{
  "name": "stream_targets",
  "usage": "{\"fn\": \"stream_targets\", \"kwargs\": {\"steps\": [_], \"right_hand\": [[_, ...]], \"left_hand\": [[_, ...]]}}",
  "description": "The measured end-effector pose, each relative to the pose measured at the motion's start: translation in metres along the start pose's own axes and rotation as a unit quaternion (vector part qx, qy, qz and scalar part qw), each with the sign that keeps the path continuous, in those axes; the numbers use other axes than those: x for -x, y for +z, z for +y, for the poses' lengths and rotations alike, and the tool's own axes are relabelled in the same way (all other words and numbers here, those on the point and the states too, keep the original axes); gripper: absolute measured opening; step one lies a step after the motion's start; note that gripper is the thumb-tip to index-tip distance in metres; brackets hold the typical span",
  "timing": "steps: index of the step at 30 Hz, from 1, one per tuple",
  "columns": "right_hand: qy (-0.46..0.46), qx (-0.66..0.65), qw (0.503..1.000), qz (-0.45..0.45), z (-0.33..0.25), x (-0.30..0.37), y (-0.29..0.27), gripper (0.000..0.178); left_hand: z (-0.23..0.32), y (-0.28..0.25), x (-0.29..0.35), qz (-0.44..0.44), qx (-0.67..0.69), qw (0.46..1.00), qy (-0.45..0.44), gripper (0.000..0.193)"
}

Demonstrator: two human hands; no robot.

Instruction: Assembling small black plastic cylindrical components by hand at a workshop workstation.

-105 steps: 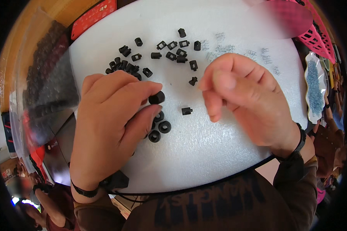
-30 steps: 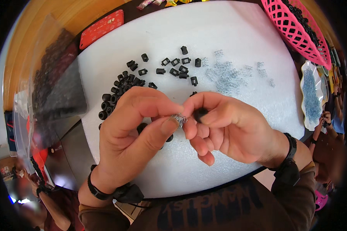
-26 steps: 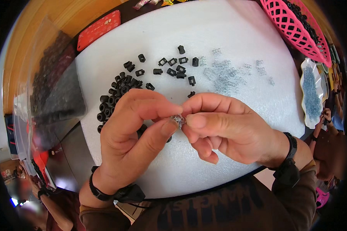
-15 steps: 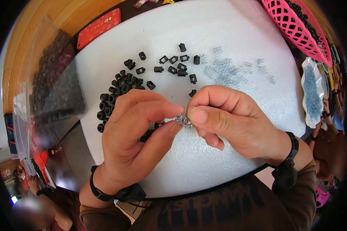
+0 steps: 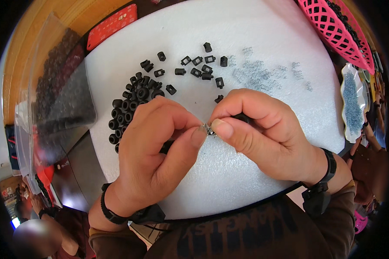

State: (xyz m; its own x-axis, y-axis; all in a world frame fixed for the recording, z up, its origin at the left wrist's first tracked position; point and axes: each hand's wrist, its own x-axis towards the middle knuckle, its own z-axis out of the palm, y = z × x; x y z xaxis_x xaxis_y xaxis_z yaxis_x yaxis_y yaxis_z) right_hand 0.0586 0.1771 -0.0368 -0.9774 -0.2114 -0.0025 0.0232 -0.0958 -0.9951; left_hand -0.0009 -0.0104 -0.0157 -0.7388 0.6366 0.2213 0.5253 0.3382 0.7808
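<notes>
Both hands — left hand (image 5: 153,155), right hand (image 5: 263,129) — pinch one small metal spring (image 5: 207,128) closed between fingertips above the counter's (image 5: 246,26) near edge. Judged risk: a slackened grip lets it spring away among the black caps (image 5: 134,97).

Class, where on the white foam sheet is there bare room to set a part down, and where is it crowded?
Bare: the foam sheet beyond the black clips, and the strip below the hands. Crowded: black rings left, springs right.
</notes>
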Motion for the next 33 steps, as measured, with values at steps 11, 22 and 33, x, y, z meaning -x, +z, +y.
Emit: {"fn": "stream_targets", "kwargs": {"steps": [11, 22, 33], "right_hand": [[-0.039, 0.081, 0.996, -0.019, 0.002, 0.000, 0.000, 0.013], [-0.051, 0.107, 0.993, -0.011, 0.002, -0.002, 0.000, 0.012], [0.092, 0.008, 0.992, 0.084, -0.008, -0.002, 0.008, 0.013]], "left_hand": [[-0.006, 0.001, 0.001, 0.019, -0.028, 0.999, 0.022, 0.005], [-0.008, 0.003, 0.002, 0.007, 0.097, 0.993, -0.065, 0.012], [-0.023, 0.003, 0.001, 0.012, 0.045, 0.998, 0.037, 0.010]]}}
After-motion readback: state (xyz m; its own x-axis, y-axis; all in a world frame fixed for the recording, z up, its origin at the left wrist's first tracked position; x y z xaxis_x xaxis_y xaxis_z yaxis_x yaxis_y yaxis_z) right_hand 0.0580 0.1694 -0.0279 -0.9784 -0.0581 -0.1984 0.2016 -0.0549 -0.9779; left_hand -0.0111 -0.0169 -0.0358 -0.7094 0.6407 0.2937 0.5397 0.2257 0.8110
